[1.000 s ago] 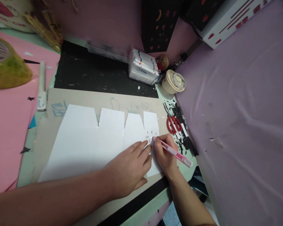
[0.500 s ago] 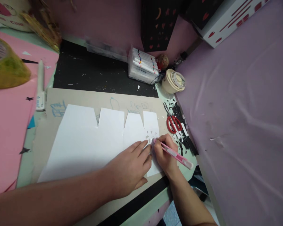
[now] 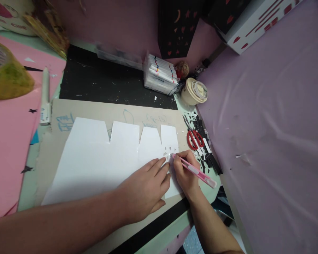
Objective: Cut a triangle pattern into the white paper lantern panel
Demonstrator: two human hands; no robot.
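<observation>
A white sheet of card (image 3: 95,158) with notches along its far edge lies on a beige board (image 3: 100,109). My left hand (image 3: 148,185) rests flat on the card, fingers stretched toward its right panel. In my right hand (image 3: 186,173) is a pink craft knife (image 3: 196,171), held like a pen with its tip down at the card. Several small cut-out holes show in the panel just beyond the tip. The blade itself is too small to make out clearly.
Red-handled scissors (image 3: 195,139) lie right of the board among black and white paper scraps (image 3: 208,155). Behind stand a box of markers (image 3: 161,72) and a cream tub (image 3: 192,92). Pink paper (image 3: 13,148) and a yellow tape roll (image 3: 13,77) are at left.
The craft knife's tip and rear end have shifted up very slightly with my right hand. My left hand and the card stay where they were.
</observation>
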